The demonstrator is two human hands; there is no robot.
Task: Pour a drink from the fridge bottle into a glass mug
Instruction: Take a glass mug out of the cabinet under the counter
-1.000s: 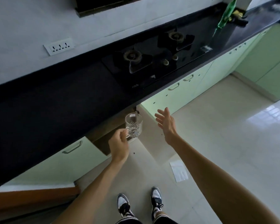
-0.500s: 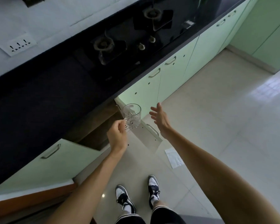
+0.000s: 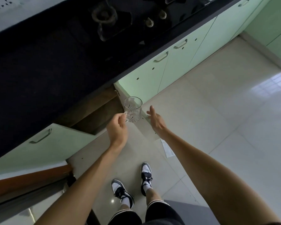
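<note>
My left hand (image 3: pixel 117 127) grips the handle of a clear cut-glass mug (image 3: pixel 133 109) and holds it upright and empty in the air, below the edge of the black counter (image 3: pixel 39 70). My right hand (image 3: pixel 155 118) is open with its fingers straight, just right of the mug, touching or very near the edge of an open pale-green cabinet door (image 3: pixel 146 125). No bottle or fridge is in view.
A black gas hob (image 3: pixel 128 15) sits on the counter at the top. Pale-green cabinets (image 3: pixel 177 62) run beneath it, with a dark open cabinet cavity (image 3: pixel 91 114) left of the mug. Glossy floor tiles (image 3: pixel 217 111) and my shoes (image 3: pixel 133 184) lie below.
My view has tilted down and left, so the hob slid to the top edge and the green bottle left the frame. Both hands stay close together, with the mug still held.
</note>
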